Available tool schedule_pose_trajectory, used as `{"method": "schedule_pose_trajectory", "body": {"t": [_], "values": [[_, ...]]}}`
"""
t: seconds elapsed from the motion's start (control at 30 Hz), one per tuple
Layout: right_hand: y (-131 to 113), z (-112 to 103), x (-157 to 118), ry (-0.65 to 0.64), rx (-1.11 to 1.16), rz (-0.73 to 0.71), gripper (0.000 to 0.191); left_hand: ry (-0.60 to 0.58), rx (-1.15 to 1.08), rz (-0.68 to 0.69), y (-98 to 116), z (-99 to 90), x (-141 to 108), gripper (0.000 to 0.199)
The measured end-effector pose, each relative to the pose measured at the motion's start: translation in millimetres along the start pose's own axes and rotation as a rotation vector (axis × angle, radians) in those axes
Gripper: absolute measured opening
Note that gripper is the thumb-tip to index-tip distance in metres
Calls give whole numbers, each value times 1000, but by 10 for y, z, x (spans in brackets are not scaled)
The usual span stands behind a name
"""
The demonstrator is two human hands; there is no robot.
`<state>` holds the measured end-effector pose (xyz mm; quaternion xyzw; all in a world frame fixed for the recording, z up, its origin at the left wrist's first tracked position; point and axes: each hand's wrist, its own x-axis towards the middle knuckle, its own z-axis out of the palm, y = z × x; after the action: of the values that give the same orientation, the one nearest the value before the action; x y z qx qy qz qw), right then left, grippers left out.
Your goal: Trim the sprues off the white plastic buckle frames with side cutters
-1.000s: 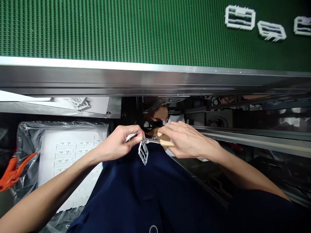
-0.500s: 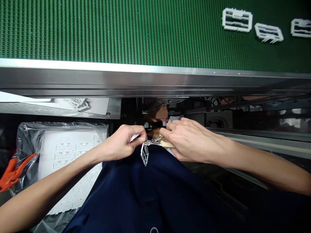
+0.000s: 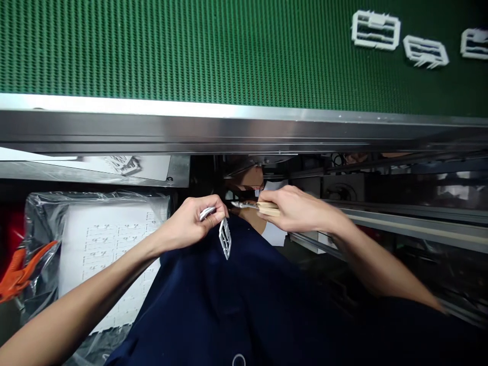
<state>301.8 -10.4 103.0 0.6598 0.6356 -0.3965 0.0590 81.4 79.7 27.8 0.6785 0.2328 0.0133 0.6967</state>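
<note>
My left hand (image 3: 202, 218) is closed in a pinch in front of my dark blue top. From its fingertips hangs a small white plastic frame (image 3: 225, 239) with cross bars, tilted edge-on. Another white piece (image 3: 207, 213) pokes out between thumb and palm; whether it joins the frame, I cannot tell. My right hand (image 3: 295, 207) grips cutting pliers by their cream handles (image 3: 269, 208). Their metal jaws (image 3: 244, 205) point left, a short gap away from my left fingertips. Whether the jaws are parted does not show clearly.
Beyond a metal rail (image 3: 244, 127) runs a green textured conveyor belt (image 3: 171, 56). White plastic frames (image 3: 375, 30) lie at its far right. To my left are a printed sheet (image 3: 110, 254) under clear plastic and an orange-handled tool (image 3: 23, 274). Metal bars (image 3: 396, 223) stand at right.
My right hand has drawn the pliers up and right, off the white frame, and turned them. The left hand still holds the frame at nearly the same spot.
</note>
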Motion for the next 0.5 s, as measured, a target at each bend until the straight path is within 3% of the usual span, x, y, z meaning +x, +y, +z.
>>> {"method": "schedule_pose_trajectory", "body": {"t": [0.2, 0.27, 0.37, 0.4, 0.5], "values": [[-4, 966, 286, 145, 1002, -105, 32, 18, -295, -2, -95, 43, 92, 20], [-82, 1176, 333, 271, 1187, -86, 32, 114, -346, -53, -144, 58, 138, 21], [-156, 1269, 332, 444, 1331, 2, 31, 305, -448, -195, -245, 78, 176, 35], [-170, 1266, 326, 491, 1362, 31, 32, 299, -525, -229, -280, 87, 176, 37], [-218, 1243, 330, 568, 1408, 98, 32, 125, -797, -242, -368, 132, 146, 42]]}}
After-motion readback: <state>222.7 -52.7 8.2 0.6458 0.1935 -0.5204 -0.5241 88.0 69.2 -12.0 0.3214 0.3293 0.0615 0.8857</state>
